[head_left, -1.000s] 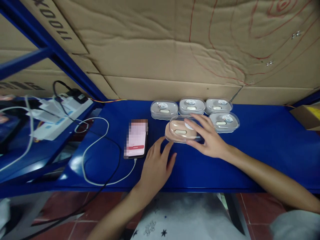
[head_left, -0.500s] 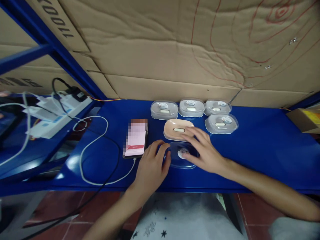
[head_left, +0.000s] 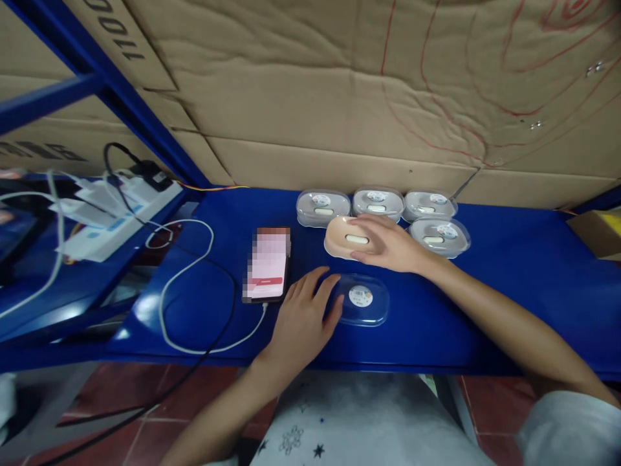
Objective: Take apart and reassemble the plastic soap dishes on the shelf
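Observation:
A peach oval soap dish (head_left: 342,241) with a pale slot in its middle sits uncovered on the blue shelf. My right hand (head_left: 388,243) grips its right end, thumb at the front edge and fingers over the back. Nearer to me lies its clear plastic lid (head_left: 371,310), flat, with a round white sticker. At the lid's left edge rests my left hand (head_left: 305,310), fingers apart and holding nothing; whether the fingertips touch the lid I cannot tell. Several grey soap dishes under clear lids stand behind, one of them a lidded grey dish (head_left: 439,238) to the right.
A phone (head_left: 268,265) with a lit screen lies left of my left hand, a white cable (head_left: 213,351) plugged into it. Farther left is a crowded power strip (head_left: 119,223). Cardboard (head_left: 291,97) backs the shelf, and a cardboard box (head_left: 599,232) stands at the right edge.
My right hand lifted the clear lid off the peach dish, laid it down nearer to me, let go and moved back to grip the dish. My left hand stayed near the same place.

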The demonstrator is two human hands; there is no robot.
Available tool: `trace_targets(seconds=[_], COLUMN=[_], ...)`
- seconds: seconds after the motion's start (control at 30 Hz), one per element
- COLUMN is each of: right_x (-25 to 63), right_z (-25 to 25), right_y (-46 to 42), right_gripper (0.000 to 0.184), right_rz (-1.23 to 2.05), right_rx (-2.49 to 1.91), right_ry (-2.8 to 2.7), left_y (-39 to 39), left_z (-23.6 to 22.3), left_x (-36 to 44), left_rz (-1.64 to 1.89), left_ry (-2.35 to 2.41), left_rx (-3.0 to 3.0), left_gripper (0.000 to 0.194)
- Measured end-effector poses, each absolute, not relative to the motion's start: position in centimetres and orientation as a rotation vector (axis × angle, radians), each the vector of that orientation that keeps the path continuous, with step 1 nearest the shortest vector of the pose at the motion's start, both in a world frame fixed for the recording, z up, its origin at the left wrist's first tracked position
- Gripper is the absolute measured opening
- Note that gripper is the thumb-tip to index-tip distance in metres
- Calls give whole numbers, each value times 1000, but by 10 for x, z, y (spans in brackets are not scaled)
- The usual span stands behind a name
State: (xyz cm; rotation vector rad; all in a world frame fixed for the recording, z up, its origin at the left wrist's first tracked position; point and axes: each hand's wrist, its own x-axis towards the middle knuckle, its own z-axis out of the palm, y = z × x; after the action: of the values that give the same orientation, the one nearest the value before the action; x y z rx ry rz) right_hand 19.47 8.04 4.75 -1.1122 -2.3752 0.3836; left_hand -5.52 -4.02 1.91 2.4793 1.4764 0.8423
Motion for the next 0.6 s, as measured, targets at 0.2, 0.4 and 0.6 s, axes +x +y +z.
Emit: trace_targets(seconds=[0.2, 0.4, 0.6], right_x=[202, 201, 194], right_z=[60, 72, 71], right_y=[69, 48, 31], right_gripper=[47, 66, 78], right_rz=[507, 125, 55], right_rx=[-1069, -753, -633], right_ry=[-2249, -2315, -2359], left_y=[-41, -37, -34], left_z=[24, 42, 46], left_x=[-57, -60, -54], left_rz=[1008, 1063, 969], left_ry=[1318, 692, 550], left_rx=[2022, 822, 337], left_gripper=[58, 38, 32])
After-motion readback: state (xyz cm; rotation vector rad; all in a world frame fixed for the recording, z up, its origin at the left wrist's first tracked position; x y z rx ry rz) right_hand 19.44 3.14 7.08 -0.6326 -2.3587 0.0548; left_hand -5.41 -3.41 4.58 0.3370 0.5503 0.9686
